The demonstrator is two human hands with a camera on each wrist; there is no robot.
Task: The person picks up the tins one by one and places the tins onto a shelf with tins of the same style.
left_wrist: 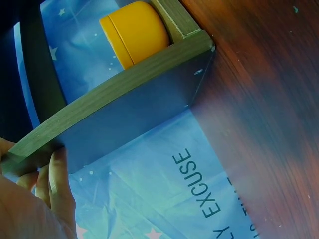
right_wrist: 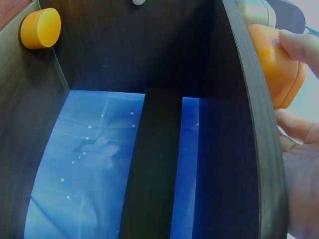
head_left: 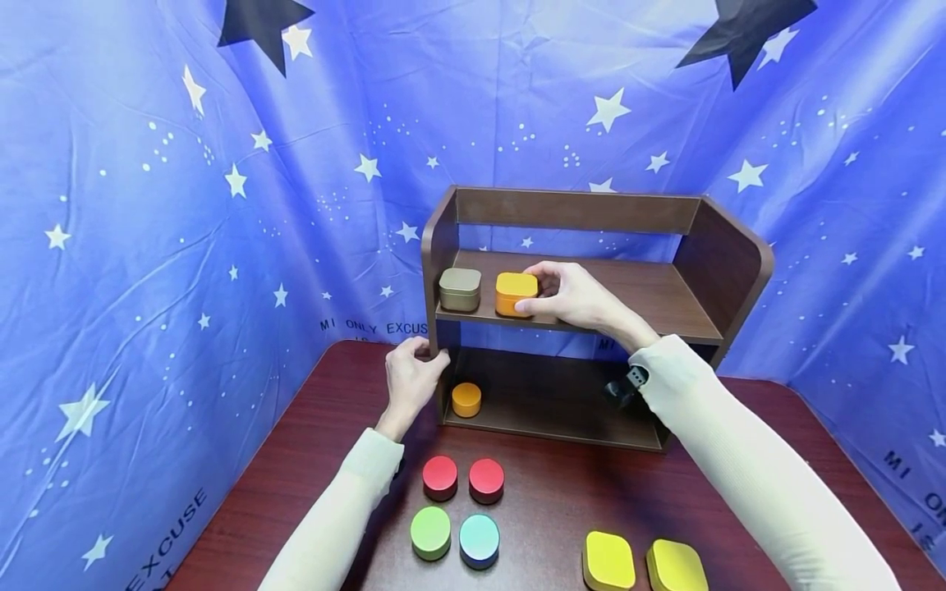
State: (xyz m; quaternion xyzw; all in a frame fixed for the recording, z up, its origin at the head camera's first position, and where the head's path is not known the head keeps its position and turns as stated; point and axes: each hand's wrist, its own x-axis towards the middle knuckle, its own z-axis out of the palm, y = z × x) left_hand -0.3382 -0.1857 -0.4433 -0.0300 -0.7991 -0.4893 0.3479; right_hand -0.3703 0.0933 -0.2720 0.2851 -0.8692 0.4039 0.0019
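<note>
On the upper board of a dark brown two-tier shelf [head_left: 569,287], my right hand [head_left: 572,293] grips a square orange tin [head_left: 516,294] by its right side, thumb at the front. Left of that tin stands a square olive-grey tin [head_left: 460,290], a small gap between them. In the right wrist view the thumb lies against the orange tin [right_wrist: 276,64]. My left hand [head_left: 412,373] holds the front edge of the shelf's left side panel, and the left wrist view shows its fingers [left_wrist: 59,174] on the panel's outer face. A round orange tin [head_left: 466,400] sits on the lower board at the left.
Before the shelf on the reddish-brown table [head_left: 296,460] stand two round red tins [head_left: 440,478], a green one [head_left: 430,533] and a teal-topped blue one [head_left: 479,541]. Two square yellow tins [head_left: 608,561] stand at the front right. A starry blue curtain [head_left: 185,287] hangs behind.
</note>
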